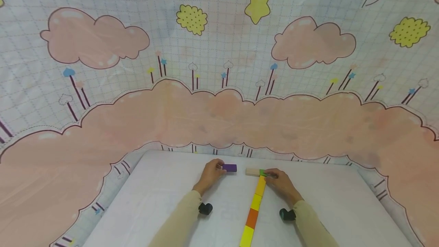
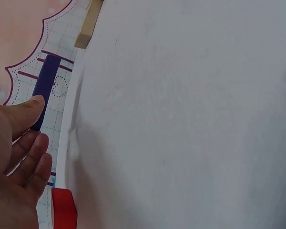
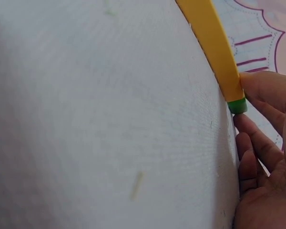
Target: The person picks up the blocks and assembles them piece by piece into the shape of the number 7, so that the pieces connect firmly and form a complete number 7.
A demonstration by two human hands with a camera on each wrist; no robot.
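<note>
My left hand (image 1: 210, 174) pinches one end of a purple block (image 1: 230, 168) near the far edge of the white table. In the left wrist view, the thumb lies on the dark purple block (image 2: 47, 83). Across a gap to its right lies a plain wood block (image 1: 252, 172), end to end with a green block (image 1: 262, 172). My right hand (image 1: 280, 183) holds the green block at its right end, fingers partly covering it. From that corner a row runs toward me: an amber block (image 1: 261, 186), a yellow block (image 1: 256, 202), an orange block (image 1: 252, 218) and another yellow block (image 1: 247, 236).
The white table (image 1: 154, 201) ends just beyond the blocks. Behind it hangs a cloth (image 1: 219, 121) printed with clouds and stars. Dark wrist devices (image 1: 205, 209) sit by both sleeves. A red piece (image 2: 64, 207) shows at the bottom of the left wrist view.
</note>
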